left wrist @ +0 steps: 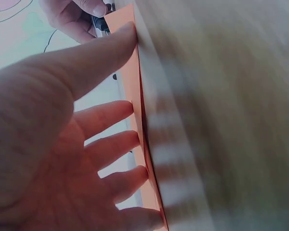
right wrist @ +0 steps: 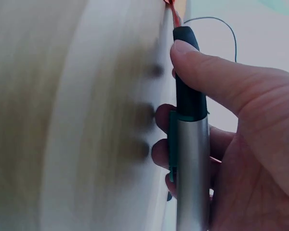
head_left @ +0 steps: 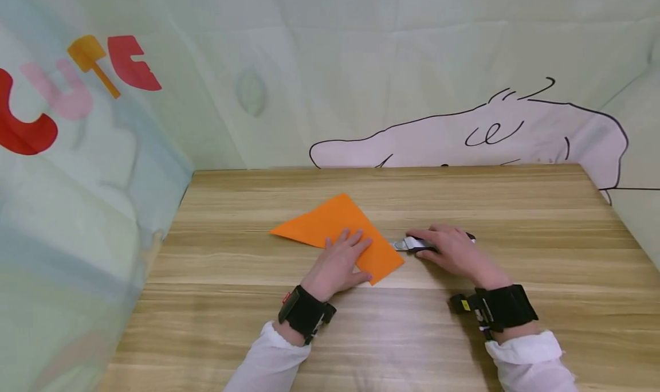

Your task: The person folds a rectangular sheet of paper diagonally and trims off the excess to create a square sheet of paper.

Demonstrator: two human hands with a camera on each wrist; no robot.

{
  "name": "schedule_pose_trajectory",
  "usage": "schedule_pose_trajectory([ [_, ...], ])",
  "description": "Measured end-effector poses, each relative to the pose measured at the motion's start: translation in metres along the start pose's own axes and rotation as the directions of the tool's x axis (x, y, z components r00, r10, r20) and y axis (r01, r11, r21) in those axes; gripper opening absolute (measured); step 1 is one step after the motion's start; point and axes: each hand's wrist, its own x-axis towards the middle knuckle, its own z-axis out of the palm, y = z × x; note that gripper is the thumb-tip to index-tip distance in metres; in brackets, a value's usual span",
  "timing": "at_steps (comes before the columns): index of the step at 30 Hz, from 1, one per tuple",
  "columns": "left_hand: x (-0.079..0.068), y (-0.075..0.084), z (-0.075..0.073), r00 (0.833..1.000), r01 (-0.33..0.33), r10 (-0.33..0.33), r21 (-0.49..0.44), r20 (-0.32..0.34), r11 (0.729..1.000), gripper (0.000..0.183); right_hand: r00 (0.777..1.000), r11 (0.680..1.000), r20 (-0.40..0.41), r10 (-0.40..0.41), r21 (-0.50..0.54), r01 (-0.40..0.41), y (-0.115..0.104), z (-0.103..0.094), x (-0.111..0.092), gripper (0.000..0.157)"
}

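An orange folded sheet of paper (head_left: 327, 217) lies on the wooden table in the head view. My left hand (head_left: 336, 267) presses it down, fingers spread and nearly straight. The left wrist view has the thumb and fingertips touching the paper's surface (left wrist: 127, 79), and its layers part slightly along the edge. To the right, my right hand (head_left: 454, 251) grips a silver and black utility knife (right wrist: 192, 154). Its blade (head_left: 398, 246) points left and meets the paper's right edge; whether the tip lies between the layers I cannot tell.
The wood-grain table (head_left: 247, 334) stretches out around the hands. A printed cloth backdrop (head_left: 361, 82) rises behind the table's far edge and along the left side. Both wrists carry black straps with small devices, one being the right wrist strap (head_left: 507, 307).
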Motion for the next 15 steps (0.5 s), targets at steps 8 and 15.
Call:
schedule_pose_trajectory([
  [8, -0.0014, 0.0026, 0.0006, 1.000, -0.019, 0.019, 0.008, -0.002, 1.000, 0.074, 1.000, 0.999, -0.006, -0.028, 0.024, 0.028, -0.0022, 0.0012, 0.0022, 0.043],
  [15, -0.0020, 0.0082, 0.0021, 0.998, -0.062, 0.062, 0.035, 0.010, 0.997, 0.075, 1.000, 1.000, -0.012, 0.001, 0.009, -0.001, -0.0007, 0.0010, 0.0014, 0.043],
])
